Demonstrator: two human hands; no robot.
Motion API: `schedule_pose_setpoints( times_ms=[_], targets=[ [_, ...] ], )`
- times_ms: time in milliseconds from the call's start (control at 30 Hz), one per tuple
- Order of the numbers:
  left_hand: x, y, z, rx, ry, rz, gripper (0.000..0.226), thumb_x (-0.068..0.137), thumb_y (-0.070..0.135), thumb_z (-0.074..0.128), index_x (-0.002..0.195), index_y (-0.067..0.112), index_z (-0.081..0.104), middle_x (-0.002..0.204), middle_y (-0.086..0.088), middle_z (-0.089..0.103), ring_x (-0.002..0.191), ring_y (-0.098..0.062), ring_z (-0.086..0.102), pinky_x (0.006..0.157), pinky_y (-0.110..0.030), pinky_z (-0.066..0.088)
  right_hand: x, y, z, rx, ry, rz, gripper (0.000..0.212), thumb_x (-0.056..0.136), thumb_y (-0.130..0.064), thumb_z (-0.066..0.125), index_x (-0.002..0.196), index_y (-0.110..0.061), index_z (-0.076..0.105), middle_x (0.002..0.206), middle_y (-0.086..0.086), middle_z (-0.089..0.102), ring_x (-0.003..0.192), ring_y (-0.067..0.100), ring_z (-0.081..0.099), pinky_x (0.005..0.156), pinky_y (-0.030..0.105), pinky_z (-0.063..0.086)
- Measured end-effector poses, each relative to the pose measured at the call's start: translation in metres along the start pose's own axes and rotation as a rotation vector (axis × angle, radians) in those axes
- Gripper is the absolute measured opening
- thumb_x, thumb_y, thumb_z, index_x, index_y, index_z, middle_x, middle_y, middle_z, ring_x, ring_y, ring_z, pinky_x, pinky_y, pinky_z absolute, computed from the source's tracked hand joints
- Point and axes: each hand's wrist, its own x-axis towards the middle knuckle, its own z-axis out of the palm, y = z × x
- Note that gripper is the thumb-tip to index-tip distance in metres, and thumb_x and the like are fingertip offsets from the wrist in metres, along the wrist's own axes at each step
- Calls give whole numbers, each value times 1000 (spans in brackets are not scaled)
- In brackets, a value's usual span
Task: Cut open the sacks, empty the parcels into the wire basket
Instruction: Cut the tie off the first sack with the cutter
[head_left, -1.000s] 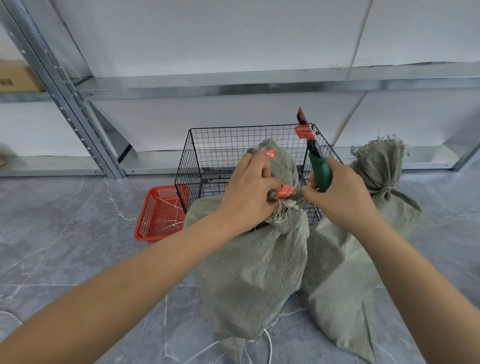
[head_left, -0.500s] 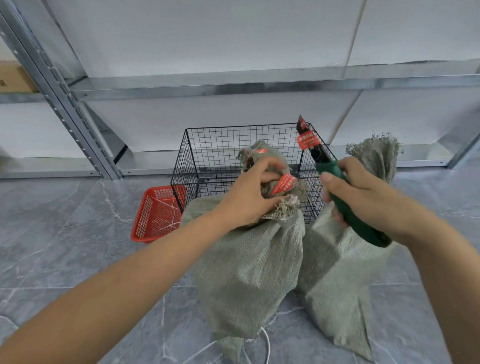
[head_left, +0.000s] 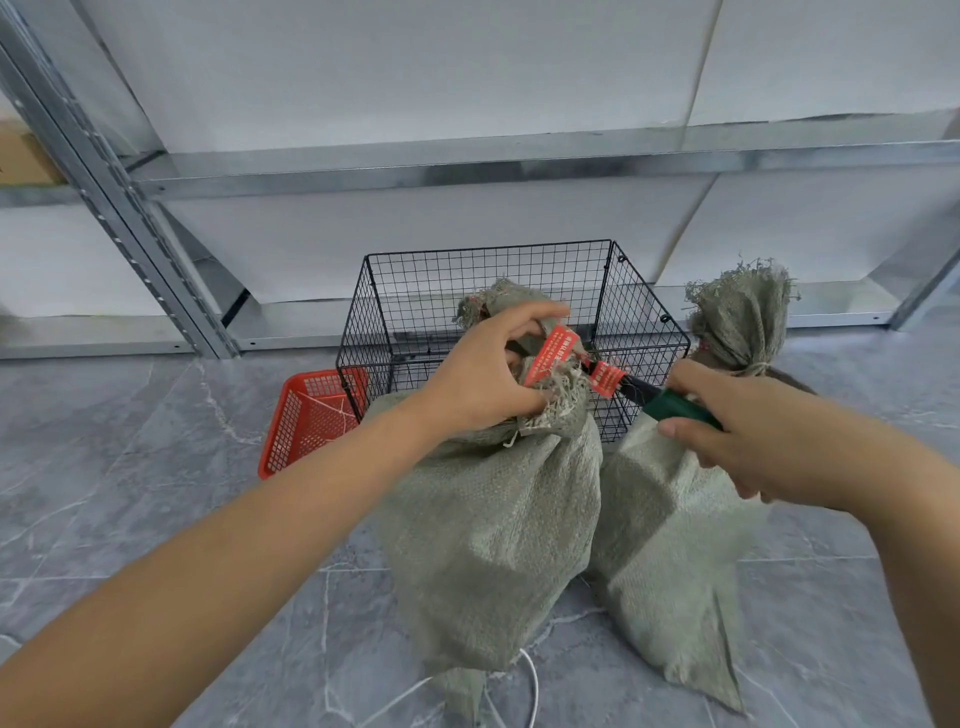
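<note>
Two grey-green woven sacks stand on the floor in front of a black wire basket (head_left: 644, 312). My left hand (head_left: 483, 379) grips the bunched neck of the near sack (head_left: 493, 535), beside its red tag (head_left: 551, 353). My right hand (head_left: 737, 426) holds a green-handled knife (head_left: 675, 405), laid almost level, with its dark blade and red label pointing left at that neck. The second sack (head_left: 670, 561) stands to the right, its top (head_left: 743, 312) tied shut with string. No parcels show in the basket.
A red plastic basket (head_left: 306, 421) lies on the floor left of the wire basket. Metal shelving (head_left: 467, 166) runs along the back, with a slanted upright (head_left: 119, 208) at the left. A white cord (head_left: 530, 691) trails on the grey tile floor under the near sack.
My right hand has swung the knife from upright down to level, bringing the blade tip to the neck of the near sack. My left hand keeps its grip on the neck.
</note>
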Motion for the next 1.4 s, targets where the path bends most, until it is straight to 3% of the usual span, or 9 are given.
schedule_pose_setpoints(
  times_ms=[367, 467, 567, 633, 833, 1033, 1167, 1333, 1400],
  targets=[
    [-9, 14, -4, 93, -62, -18, 86, 64, -3, 74, 134, 32, 39, 115, 23, 42, 107, -13, 55, 84, -28, 49, 4, -4, -6, -130, -30, -48, 12, 95, -33, 44, 88, -24, 40, 71, -5, 55, 47, 7, 53, 40, 13, 42],
    [-10, 12, -3, 86, -76, -17, 92, 64, -3, 74, 138, 34, 33, 126, 15, 41, 112, -13, 52, 75, -20, 45, 7, -5, -8, -148, -19, -79, 14, 93, -34, 47, 83, -28, 39, 70, -5, 54, 48, 8, 55, 50, 22, 45],
    [-11, 10, -1, 186, -103, 26, 94, 64, 6, 78, 140, 34, 30, 142, 14, 38, 120, 3, 34, 100, -21, 35, 6, -4, -12, -192, 5, -103, 20, 91, -38, 48, 77, -32, 36, 74, -6, 55, 50, 6, 54, 53, 22, 43],
    [-11, 10, -1, 220, -102, 40, 94, 64, 10, 80, 140, 34, 30, 146, 12, 35, 115, 6, 34, 101, -16, 27, 9, -4, -12, -188, 2, -114, 20, 91, -38, 48, 77, -32, 36, 74, -7, 55, 51, 6, 54, 55, 24, 45],
    [-11, 13, -3, 266, -110, 51, 100, 61, 11, 81, 141, 34, 26, 148, 11, 33, 113, 6, 35, 100, -14, 26, 22, -2, -3, -76, -56, -134, 14, 93, -35, 48, 82, -31, 39, 58, -9, 50, 35, -3, 50, 44, 18, 45],
    [-8, 5, -5, 275, -67, 28, 104, 59, 19, 85, 142, 31, 23, 137, 6, 45, 112, 4, 40, 100, -12, 29, 26, 4, 2, 85, -29, -202, 11, 92, -34, 48, 83, -31, 42, 68, -3, 61, 40, 4, 55, 43, 16, 46],
    [-6, -2, -7, 241, -45, 8, 90, 62, 13, 82, 135, 28, 32, 113, 11, 50, 99, 1, 51, 79, 5, 35, 27, 12, 9, 181, 22, -240, 7, 91, -31, 50, 89, -25, 46, 65, -3, 61, 43, 8, 57, 45, 21, 50],
    [-1, -12, -7, 94, 16, 18, 39, 69, 4, 76, 101, 19, 59, 90, 15, 62, 79, 11, 58, 79, -4, 44, 28, 21, 29, 415, 124, -302, 14, 91, -25, 49, 81, -32, 44, 64, 3, 60, 44, 15, 54, 46, 30, 49],
    [3, -18, -6, 133, 35, -16, 21, 72, -1, 72, 91, 5, 67, 84, -1, 69, 75, -3, 60, 78, -17, 46, 29, 24, 40, 500, 177, -310, 13, 92, -22, 48, 81, -29, 46, 62, 4, 58, 42, 13, 51, 44, 29, 45]
  ],
)
